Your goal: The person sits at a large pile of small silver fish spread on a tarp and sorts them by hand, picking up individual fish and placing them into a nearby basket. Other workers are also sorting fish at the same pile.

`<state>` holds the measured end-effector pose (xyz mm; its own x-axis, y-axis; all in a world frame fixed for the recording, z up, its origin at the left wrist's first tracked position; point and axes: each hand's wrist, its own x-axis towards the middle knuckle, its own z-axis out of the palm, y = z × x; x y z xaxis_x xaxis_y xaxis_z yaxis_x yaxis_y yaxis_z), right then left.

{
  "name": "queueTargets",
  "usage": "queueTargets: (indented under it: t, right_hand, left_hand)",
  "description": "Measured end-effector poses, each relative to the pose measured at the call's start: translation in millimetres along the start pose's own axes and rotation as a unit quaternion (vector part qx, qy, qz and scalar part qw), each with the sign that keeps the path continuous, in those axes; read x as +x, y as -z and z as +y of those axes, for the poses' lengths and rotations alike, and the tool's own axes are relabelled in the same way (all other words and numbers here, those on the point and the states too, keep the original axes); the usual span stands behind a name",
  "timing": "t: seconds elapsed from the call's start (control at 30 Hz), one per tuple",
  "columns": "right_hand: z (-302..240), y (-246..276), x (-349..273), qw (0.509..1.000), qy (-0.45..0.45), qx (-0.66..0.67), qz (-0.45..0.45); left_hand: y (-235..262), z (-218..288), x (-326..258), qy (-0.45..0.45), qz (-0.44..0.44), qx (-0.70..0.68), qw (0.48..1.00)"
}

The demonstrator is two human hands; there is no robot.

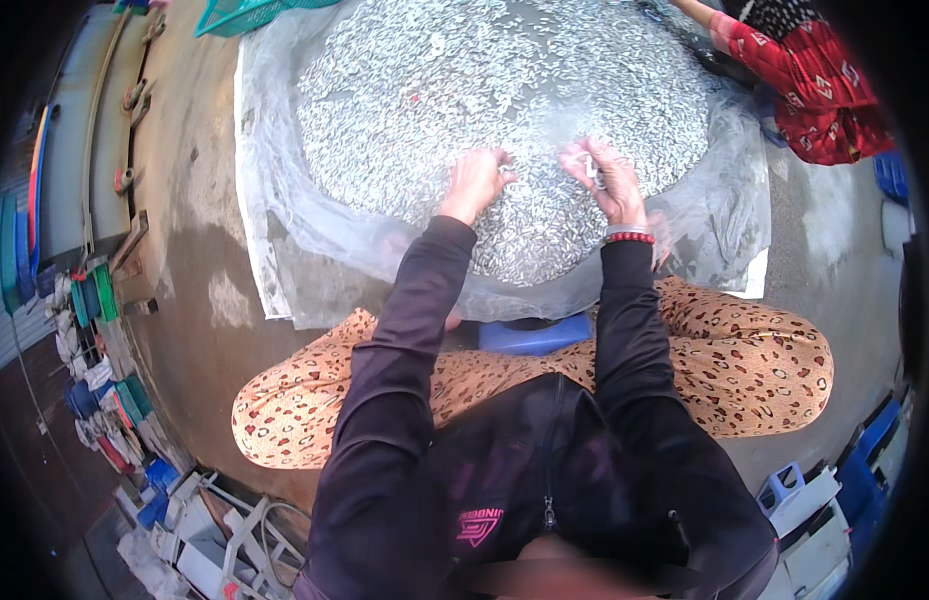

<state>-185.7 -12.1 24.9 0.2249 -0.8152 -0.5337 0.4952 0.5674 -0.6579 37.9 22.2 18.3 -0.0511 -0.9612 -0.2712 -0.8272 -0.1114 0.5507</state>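
Observation:
Small silvery fish point(405, 120) lie in a wide, thin layer over a pale net sheet point(275, 170) on the ground before me. My left hand point(475, 182) is over the near part of the layer, its thumb and forefinger drawn together; whatever is between them is too small to make out. To its right, my right hand point(610, 178) is above the fish with its fingers curled, and a few small silvery fish show in them. A red bead bracelet point(631, 237) circles my right wrist.
Across at the far right, another person in a red patterned sleeve point(810, 90) reaches toward the fish. A green plastic basket point(250, 14) is at the far left edge. A blue plastic stool point(537, 335) shows between my legs. Benches and crates point(110, 290) line the left.

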Motion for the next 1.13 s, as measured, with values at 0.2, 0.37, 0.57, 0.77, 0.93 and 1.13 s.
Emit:
queueTargets:
  t: [0.2,0.37,0.57,0.77,0.93,1.13]
  right_hand:
    - [-5,5,10,0.985,-0.071,0.137,-0.071]
    - [-8,7,11,0.979,-0.094,0.152,-0.103]
    - [-5,14,10,0.993,-0.074,0.062,-0.068]
    - [20,16,19,0.967,-0.047,-0.247,-0.030]
    - [64,-4,25,0.824,0.094,-0.558,-0.016]
    - [74,-29,22,0.722,0.028,-0.691,0.002]
  left_hand:
    - [-2,-8,21,-0.073,0.048,0.102,0.991]
    - [42,-3,6,0.060,-0.081,-0.541,0.835]
    - [47,-6,-4,0.016,-0.098,-0.788,0.608]
    - [5,-17,10,0.088,-0.009,-0.123,0.988]
    - [-7,-19,9,0.044,-0.016,-0.035,0.998]
    - [29,-16,5,0.012,0.011,0.028,0.999]
